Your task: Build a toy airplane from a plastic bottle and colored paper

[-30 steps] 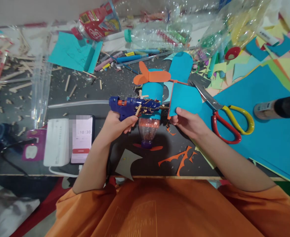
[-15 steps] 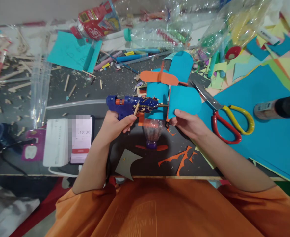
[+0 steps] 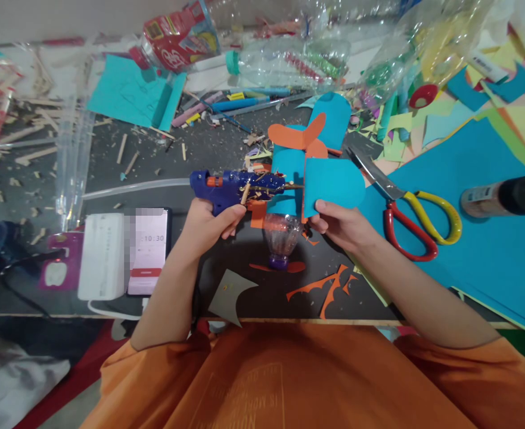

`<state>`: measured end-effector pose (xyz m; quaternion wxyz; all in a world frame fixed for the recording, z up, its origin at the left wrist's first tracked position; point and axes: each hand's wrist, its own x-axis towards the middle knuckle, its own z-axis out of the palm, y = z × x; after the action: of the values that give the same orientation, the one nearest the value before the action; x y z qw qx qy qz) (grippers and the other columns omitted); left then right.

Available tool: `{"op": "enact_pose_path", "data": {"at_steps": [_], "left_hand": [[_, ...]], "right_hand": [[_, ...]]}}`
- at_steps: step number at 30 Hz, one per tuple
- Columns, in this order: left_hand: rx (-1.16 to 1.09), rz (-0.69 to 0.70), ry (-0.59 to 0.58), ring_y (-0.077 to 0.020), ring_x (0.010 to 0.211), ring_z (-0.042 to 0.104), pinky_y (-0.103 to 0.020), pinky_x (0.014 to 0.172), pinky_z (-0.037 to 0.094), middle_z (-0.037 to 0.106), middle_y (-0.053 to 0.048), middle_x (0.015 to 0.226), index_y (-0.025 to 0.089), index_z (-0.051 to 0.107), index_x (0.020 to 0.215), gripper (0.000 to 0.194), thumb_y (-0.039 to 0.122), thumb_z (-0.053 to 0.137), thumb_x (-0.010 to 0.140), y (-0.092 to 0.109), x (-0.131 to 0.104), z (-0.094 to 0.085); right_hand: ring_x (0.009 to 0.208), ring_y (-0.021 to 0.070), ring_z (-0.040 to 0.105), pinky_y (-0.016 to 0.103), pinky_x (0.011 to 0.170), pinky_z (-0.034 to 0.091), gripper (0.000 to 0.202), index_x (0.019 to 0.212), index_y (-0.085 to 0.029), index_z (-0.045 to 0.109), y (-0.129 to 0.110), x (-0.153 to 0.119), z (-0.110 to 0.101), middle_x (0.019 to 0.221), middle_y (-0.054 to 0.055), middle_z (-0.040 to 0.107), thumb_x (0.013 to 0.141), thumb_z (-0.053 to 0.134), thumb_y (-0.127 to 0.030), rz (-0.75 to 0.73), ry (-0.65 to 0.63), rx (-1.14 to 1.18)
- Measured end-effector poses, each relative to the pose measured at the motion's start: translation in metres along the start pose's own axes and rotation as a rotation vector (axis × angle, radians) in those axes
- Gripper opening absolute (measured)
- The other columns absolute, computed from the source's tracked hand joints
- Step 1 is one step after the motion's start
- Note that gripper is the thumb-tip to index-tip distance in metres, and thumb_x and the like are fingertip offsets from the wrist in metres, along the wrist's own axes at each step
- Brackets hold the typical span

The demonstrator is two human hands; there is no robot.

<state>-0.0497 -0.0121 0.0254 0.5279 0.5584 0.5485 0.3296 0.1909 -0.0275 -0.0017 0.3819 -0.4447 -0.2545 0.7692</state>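
My left hand (image 3: 215, 225) is wrapped round the handle of a blue glue gun (image 3: 239, 186), whose nozzle points right. A clear glue stick (image 3: 137, 188) runs out of its back. Between finger and thumb, my right hand (image 3: 334, 221) pinches a rounded blue paper piece (image 3: 334, 183) with an orange edge. The nozzle tip is at or very near that edge. Behind the gun stands a small bottle (image 3: 282, 233) wrapped in blue paper, purple cap towards me, with an orange paper propeller (image 3: 294, 137) at its far end. Another blue rounded piece (image 3: 331, 116) lies beyond.
Red and yellow scissors (image 3: 412, 223) and a black-capped bottle (image 3: 503, 195) lie on blue sheets at the right. A phone (image 3: 148, 253) and white power bank (image 3: 101, 256) are at left. Orange scraps (image 3: 334, 286) lie in front; plastic bottles (image 3: 289, 59) line the back.
The wrapped bottle has shifted slightly right and its orange propeller has turned. The glue gun has moved slightly left; my right hand is nearly unmoved.
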Motion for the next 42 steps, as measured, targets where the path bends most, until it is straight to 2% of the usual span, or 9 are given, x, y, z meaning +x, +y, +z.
{"op": "enact_pose_path", "data": {"at_steps": [8, 13, 18, 23, 30, 37, 42], "left_hand": [[0.038, 0.014, 0.012, -0.0060, 0.030, 0.034, -0.023, 0.040, 0.039, 0.042, 0.005, 0.036, 0.021, 0.043, 0.051, 0.030, 0.036, 0.058, 0.072, -0.0004, 0.0001, -0.0007], [0.022, 0.029, 0.021, -0.0052, 0.031, 0.034, -0.022, 0.040, 0.039, 0.043, 0.006, 0.037, 0.021, 0.043, 0.053, 0.031, 0.037, 0.058, 0.074, -0.0017, 0.0002, -0.0010], [0.014, 0.034, 0.037, -0.0058, 0.029, 0.034, -0.022, 0.038, 0.038, 0.043, 0.006, 0.037, 0.021, 0.046, 0.058, 0.026, 0.037, 0.060, 0.073, -0.0019, 0.0012, -0.0012], [0.020, 0.001, 0.056, -0.0061, 0.030, 0.034, -0.022, 0.039, 0.039, 0.043, 0.007, 0.037, 0.022, 0.047, 0.061, 0.024, 0.037, 0.060, 0.074, -0.0023, 0.0006, -0.0018], [-0.042, 0.061, 0.046, -0.0048, 0.028, 0.035, -0.020, 0.037, 0.038, 0.044, 0.007, 0.036, 0.020, 0.046, 0.055, 0.027, 0.035, 0.061, 0.072, -0.0023, 0.0020, -0.0005], [-0.020, 0.100, 0.073, -0.0057, 0.027, 0.034, -0.021, 0.036, 0.040, 0.040, 0.005, 0.033, 0.021, 0.044, 0.047, 0.033, 0.035, 0.060, 0.073, -0.0022, 0.0040, -0.0001], [-0.034, 0.106, 0.086, -0.0059, 0.027, 0.034, -0.022, 0.035, 0.040, 0.041, 0.005, 0.034, 0.021, 0.045, 0.049, 0.034, 0.037, 0.063, 0.073, -0.0061, 0.0044, -0.0016]], "right_hand": [[0.043, 0.0062, 0.035, 0.023, 0.045, 0.035, 0.039, 0.051, -0.020, 0.063, -0.0018, -0.0001, 0.0018, 0.038, -0.008, 0.032, 0.059, 0.081, -0.054, -0.050, -0.119, -0.024], [0.040, 0.0049, 0.028, 0.022, 0.044, 0.033, 0.042, 0.046, -0.020, 0.059, -0.0032, -0.0009, 0.0027, 0.036, -0.008, 0.030, 0.060, 0.081, -0.053, -0.051, -0.143, -0.027], [0.037, 0.0038, 0.023, 0.021, 0.043, 0.031, 0.039, 0.050, -0.020, 0.065, -0.0023, -0.0015, 0.0011, 0.033, -0.010, 0.025, 0.062, 0.079, -0.055, -0.044, -0.152, -0.046], [0.036, 0.0036, 0.021, 0.021, 0.042, 0.031, 0.038, 0.050, -0.021, 0.066, -0.0033, -0.0016, 0.0020, 0.032, -0.010, 0.024, 0.062, 0.079, -0.055, -0.059, -0.165, -0.056], [0.035, 0.0025, 0.021, 0.019, 0.040, 0.031, 0.036, 0.050, -0.020, 0.068, -0.0028, -0.0017, 0.0016, 0.031, -0.010, 0.026, 0.059, 0.082, -0.052, -0.046, -0.144, -0.032], [0.034, 0.0015, 0.021, 0.019, 0.039, 0.029, 0.038, 0.050, -0.017, 0.067, -0.0014, -0.0004, 0.0005, 0.032, -0.011, 0.025, 0.063, 0.080, -0.050, -0.055, -0.177, -0.030], [0.035, 0.0016, 0.021, 0.019, 0.040, 0.028, 0.037, 0.050, -0.018, 0.067, -0.0016, -0.0008, 0.0007, 0.032, -0.011, 0.024, 0.064, 0.080, -0.050, -0.049, -0.188, -0.028]]}}
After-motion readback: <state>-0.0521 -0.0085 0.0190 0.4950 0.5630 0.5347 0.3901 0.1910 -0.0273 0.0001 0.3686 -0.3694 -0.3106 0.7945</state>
